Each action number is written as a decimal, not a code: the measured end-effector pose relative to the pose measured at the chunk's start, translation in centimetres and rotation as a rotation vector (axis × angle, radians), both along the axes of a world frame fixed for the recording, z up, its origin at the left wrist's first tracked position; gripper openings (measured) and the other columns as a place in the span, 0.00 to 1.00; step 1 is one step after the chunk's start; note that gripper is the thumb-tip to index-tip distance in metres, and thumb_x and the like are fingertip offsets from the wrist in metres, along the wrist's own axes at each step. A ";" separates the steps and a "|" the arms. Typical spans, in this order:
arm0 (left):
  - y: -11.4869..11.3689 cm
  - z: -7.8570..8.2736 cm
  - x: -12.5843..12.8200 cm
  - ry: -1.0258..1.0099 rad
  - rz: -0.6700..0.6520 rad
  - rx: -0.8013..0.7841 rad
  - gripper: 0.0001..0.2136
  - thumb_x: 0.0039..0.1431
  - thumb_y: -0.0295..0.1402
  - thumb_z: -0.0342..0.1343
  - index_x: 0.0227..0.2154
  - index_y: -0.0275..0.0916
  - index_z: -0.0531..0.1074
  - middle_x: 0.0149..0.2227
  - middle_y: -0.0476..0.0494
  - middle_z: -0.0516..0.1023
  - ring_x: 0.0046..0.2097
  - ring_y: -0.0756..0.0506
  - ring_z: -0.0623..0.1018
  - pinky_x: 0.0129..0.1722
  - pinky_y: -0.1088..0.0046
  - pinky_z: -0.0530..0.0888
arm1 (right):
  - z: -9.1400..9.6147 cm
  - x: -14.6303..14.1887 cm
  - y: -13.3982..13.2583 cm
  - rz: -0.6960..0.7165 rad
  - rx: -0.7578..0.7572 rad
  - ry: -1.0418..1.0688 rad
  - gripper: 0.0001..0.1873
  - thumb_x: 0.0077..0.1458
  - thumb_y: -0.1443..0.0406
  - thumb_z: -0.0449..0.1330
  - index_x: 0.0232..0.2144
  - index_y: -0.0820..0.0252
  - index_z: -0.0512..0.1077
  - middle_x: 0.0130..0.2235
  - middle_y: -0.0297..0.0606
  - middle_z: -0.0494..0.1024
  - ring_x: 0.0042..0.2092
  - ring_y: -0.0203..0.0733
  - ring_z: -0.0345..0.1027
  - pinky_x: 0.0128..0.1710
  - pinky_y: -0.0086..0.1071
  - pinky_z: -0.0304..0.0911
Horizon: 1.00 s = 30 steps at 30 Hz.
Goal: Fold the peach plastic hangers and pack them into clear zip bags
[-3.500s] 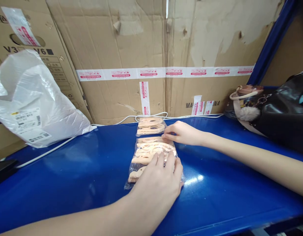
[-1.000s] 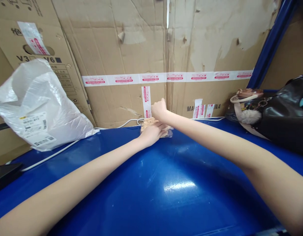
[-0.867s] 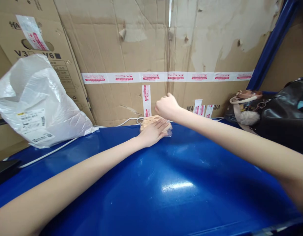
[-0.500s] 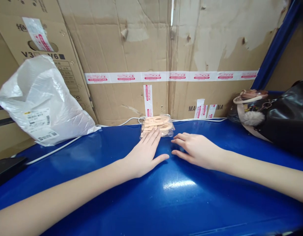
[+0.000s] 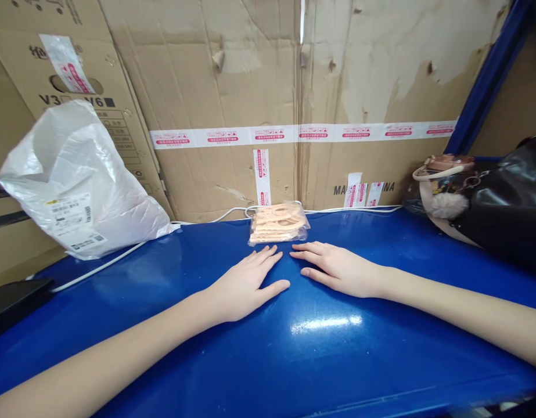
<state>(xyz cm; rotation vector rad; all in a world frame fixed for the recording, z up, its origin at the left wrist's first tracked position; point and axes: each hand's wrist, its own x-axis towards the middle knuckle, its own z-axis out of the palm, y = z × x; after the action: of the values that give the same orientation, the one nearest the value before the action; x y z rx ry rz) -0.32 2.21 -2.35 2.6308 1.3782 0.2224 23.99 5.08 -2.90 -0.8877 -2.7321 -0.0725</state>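
A clear plastic packet of pale wooden pieces (image 5: pixel 278 223) lies at the back of the blue table (image 5: pixel 294 348), close against the cardboard boxes. My left hand (image 5: pixel 245 283) rests flat on the table just in front of the packet, fingers spread, holding nothing. My right hand (image 5: pixel 337 269) lies flat beside it to the right, fingers stretched toward the left, also holding nothing. Neither hand touches the packet.
Large taped cardboard boxes (image 5: pixel 259 104) form a wall behind the table. A white plastic mailer bag (image 5: pixel 80 186) leans at the left. A white cable (image 5: pixel 119 255) runs along the back edge. A black handbag with a fur pompom (image 5: pixel 489 203) sits at the right.
Both hands pressed the packet against the boxes a second ago, the right hand fisted. They have since pulled back toward me and now lie flat on the table, clear of the packet.
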 end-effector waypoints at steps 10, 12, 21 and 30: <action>0.2 0.3 -0.6 0.031 -0.038 0.009 0.34 0.65 0.55 0.39 0.66 0.37 0.51 0.69 0.39 0.48 0.69 0.39 0.51 0.66 0.57 0.52 | 0.0 0.0 0.0 0.002 -0.003 0.003 0.27 0.67 0.55 0.46 0.60 0.65 0.65 0.62 0.52 0.65 0.61 0.53 0.60 0.61 0.49 0.57; 0.2 0.1 -0.6 0.029 -0.037 0.015 0.34 0.65 0.55 0.39 0.66 0.38 0.51 0.69 0.40 0.48 0.69 0.39 0.51 0.66 0.57 0.52 | 0.0 0.0 0.0 0.001 -0.003 -0.002 0.27 0.67 0.55 0.45 0.60 0.65 0.65 0.62 0.51 0.65 0.61 0.53 0.60 0.61 0.49 0.56; 0.2 0.1 -0.6 0.027 -0.023 0.017 0.34 0.65 0.56 0.40 0.66 0.39 0.52 0.69 0.41 0.49 0.68 0.39 0.52 0.65 0.58 0.52 | 0.0 0.0 0.0 -0.002 0.002 0.001 0.27 0.67 0.54 0.45 0.60 0.64 0.65 0.62 0.50 0.65 0.61 0.52 0.61 0.61 0.49 0.57; 0.1 0.3 -0.6 0.021 -0.030 0.016 0.33 0.65 0.55 0.40 0.66 0.39 0.52 0.69 0.41 0.50 0.68 0.39 0.53 0.65 0.59 0.53 | 0.0 0.0 0.0 -0.001 -0.004 0.000 0.27 0.67 0.55 0.45 0.60 0.65 0.65 0.62 0.51 0.65 0.62 0.52 0.60 0.61 0.49 0.56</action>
<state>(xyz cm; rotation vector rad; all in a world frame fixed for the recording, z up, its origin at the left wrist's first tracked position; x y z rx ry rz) -0.93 2.29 -2.07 2.6724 1.3483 0.2038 23.94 5.08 -2.89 -0.8906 -2.7325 -0.0670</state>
